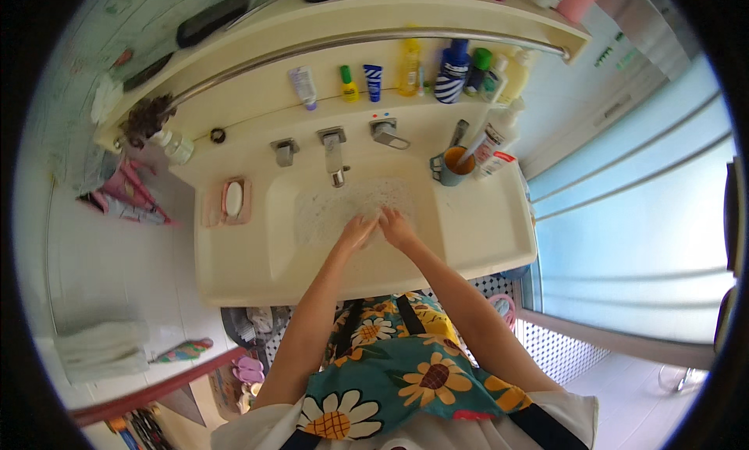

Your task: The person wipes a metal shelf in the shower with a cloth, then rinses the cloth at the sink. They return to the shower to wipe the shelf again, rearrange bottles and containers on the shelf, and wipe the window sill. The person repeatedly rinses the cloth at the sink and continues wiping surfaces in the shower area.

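My left hand (357, 233) and my right hand (398, 228) meet over the basin of a cream washbasin (357, 271), fingers pointing down into soapy water (327, 213). Their fingertips are close together, at or just under the frothy surface. Something pale shows between them; I cannot tell whether it is suds or a wet cloth. Beyond my hands, the chrome faucet spout (335, 160) reaches over the water, with a lever handle (388, 135) to its right and a metal knob (285, 151) to its left. A white soap bar (234, 199) lies in a pink soap dish (246, 207) at the left.
A blue-grey mug (450, 172) with brushes stands on the right counter beside a toothpaste tube (496, 163) and a pump bottle (503, 128). Tubes and bottles, including a blue striped bottle (453, 73), line the back ledge beneath a metal rail (363, 37). A frosted sliding door (632, 228) is at the right.
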Tool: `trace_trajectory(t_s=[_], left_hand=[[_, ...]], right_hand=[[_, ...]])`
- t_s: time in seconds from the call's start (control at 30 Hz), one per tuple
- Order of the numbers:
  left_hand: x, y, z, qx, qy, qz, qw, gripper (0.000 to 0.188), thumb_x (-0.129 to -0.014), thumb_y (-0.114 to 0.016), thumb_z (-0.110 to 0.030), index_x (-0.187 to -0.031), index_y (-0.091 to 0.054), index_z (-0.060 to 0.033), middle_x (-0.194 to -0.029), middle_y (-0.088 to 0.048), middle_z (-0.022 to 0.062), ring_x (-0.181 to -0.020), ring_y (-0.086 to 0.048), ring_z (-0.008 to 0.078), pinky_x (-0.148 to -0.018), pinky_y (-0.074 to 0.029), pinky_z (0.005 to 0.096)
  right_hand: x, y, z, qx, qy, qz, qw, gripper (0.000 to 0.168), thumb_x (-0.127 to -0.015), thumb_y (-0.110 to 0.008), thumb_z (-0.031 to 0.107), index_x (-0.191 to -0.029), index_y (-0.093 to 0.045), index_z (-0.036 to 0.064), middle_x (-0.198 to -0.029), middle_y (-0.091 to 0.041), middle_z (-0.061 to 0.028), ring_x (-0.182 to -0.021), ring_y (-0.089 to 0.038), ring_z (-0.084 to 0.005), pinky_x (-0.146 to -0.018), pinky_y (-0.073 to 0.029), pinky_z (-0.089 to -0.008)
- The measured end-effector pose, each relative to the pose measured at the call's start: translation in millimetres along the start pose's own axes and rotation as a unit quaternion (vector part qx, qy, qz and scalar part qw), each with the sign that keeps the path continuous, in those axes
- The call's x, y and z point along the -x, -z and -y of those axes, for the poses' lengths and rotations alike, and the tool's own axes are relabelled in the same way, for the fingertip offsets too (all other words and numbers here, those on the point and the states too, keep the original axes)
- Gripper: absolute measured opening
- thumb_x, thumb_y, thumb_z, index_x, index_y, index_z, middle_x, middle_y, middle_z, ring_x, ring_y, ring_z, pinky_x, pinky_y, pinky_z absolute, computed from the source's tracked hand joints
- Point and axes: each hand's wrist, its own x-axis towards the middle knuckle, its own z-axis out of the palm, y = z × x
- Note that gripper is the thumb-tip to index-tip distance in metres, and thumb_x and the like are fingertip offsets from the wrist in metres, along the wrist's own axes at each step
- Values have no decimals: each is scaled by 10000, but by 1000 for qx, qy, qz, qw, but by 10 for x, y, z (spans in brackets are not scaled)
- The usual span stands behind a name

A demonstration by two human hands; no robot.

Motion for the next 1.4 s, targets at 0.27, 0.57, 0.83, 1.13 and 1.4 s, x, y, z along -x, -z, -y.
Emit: trace_trajectory(t_s=[0.27,0.57,0.83,1.13,1.4], left_hand=[[208,827,284,133,-39,109,984,560,-700,-662,-130,-1186,-397,-39,-1075,-525,147,-1007,-522,297,-809,-445,379],[-223,1163,844,-380,-43,9,924,456,-802,-586,-147,-1197,-392,-29,-1086,-514,148,-1003,-521,262,-799,-457,370],[537,564,-220,370,116,265,883,415,-839,-540,-185,-1211,-401,-63,-1146,-456,93,-980,-520,234,-779,-461,326],[1141,-1144,-1054,0,-197,405,893,231,-821,-558,-220,-1006,-563,-83,-857,-563,-22,-676,-512,68,-558,-403,220],[2540,-3272,-1556,2,-251,526,813,251,-783,-607,-195,-969,-602,-26,-811,-597,-9,-706,-539,78,-659,-415,221]], right_hand=[[330,92,90,80,61,12,995,431,-833,-529,179,-1248,-444,103,-1328,-348,-190,-1202,-353,-368,-972,-316,-478],[562,-636,-100,359,42,65,930,418,-842,-518,281,-1238,-480,151,-1346,-345,-144,-1233,-324,-346,-924,-192,-674],[952,-353,298,-162,10,-147,976,635,-731,-677,171,-1295,-390,111,-1261,-417,-157,-1120,-450,-304,-901,-405,-372],[2199,836,-215,-330,-63,-358,871,467,-778,-614,91,-1216,-460,43,-989,-564,-64,-898,-542,-139,-783,-448,-267],[4727,2033,-802,-436,-91,-630,636,201,-819,-556,191,-917,-610,24,-824,-604,-19,-700,-543,-80,-622,-447,-232]])
